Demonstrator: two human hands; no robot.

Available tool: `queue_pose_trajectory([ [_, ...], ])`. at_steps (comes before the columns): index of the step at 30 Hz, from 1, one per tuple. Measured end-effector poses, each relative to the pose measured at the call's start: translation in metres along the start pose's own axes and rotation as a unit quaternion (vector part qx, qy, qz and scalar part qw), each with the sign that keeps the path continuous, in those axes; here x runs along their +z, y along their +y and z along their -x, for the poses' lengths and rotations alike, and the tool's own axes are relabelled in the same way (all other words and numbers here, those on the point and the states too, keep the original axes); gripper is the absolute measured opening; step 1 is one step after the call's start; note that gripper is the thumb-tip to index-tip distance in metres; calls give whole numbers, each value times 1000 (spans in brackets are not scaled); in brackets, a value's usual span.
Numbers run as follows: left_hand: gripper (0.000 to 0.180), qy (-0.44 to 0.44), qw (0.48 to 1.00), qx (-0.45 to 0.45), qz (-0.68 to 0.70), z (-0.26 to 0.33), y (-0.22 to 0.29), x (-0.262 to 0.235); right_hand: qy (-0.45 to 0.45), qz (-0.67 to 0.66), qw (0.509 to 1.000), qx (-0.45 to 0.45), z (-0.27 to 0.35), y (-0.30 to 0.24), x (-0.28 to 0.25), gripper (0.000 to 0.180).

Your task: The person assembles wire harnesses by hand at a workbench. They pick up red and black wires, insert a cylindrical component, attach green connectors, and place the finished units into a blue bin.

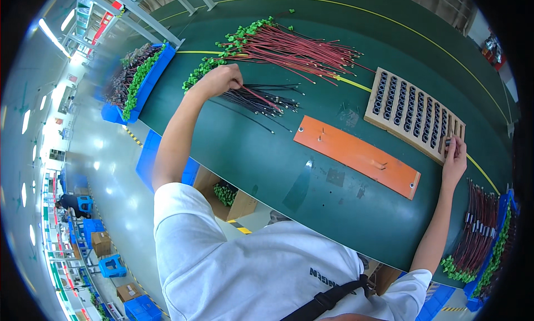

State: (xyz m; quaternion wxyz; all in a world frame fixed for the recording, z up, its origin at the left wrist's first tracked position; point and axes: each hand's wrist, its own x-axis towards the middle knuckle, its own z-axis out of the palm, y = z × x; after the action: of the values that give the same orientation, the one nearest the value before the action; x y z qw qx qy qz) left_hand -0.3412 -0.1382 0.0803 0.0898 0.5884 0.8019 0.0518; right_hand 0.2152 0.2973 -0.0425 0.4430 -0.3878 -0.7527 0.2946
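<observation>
From the head camera we look down on a green bench (267, 171). Our left hand (219, 79) is out on the far left, fingers curled down onto the black wires (261, 101); whether it actually pinches one, we cannot tell. Just beyond the hand lies the fan of red wires (295, 48), their green-tagged ends touching our knuckles' side of the pile. Over on the right, our right hand (455, 154) sits at the near corner of the wooden block (414, 112), fingertips closed on a small dark part at its edge. The block's rows of holes carry dark rings. Between the two hands an orange plate (356, 154) lies flat, with small pegs standing on it. Near right, more red wires fill a blue bin (503, 232). Far left, another blue bin (153, 76) holds dark wires with green tags.
</observation>
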Motion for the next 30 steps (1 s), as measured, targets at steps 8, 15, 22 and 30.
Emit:
queue_pose_trajectory([
  [8, 20, 228, 969, -74, 57, 11, -8, -49, 1, 10, 1000, 1, -1, 0, -3, 25],
  [15, 20, 403, 902, -113, 105, 24, -39, -102, 16, 22, 1000, 13, 2, -12, 1, 30],
  [22, 20, 557, 806, -5, 198, 14, -20, -115, 13, -3, 1000, 19, -1, -2, 1, 33],
  [30, 28, 329, 903, 96, 258, -36, 194, -70, 18, -213, 974, 77, 17, -58, -16, 26],
])
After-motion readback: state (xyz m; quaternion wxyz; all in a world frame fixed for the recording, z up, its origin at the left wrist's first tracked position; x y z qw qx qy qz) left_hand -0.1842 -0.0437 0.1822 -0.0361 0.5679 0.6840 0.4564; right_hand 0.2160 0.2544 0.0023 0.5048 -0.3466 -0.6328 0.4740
